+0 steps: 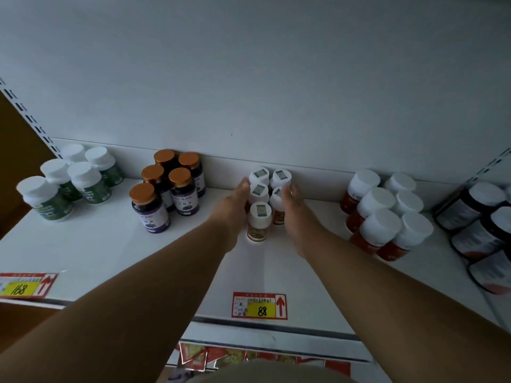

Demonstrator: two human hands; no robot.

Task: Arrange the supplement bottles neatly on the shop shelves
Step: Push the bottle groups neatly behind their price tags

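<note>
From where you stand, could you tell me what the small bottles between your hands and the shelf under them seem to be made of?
The small bottles look like translucent amber plastic, perhaps glass, under matte white plastic caps with a printed sticker on top. The shelf looks like painted sheet metal: a smooth, even white surface with a thin folded front edge, though the dim light leaves that open.

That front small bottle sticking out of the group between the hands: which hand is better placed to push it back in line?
Probably the left hand. The front bottle stands in the left column, right beside that wrist, while the right hand is against the other column.
</note>
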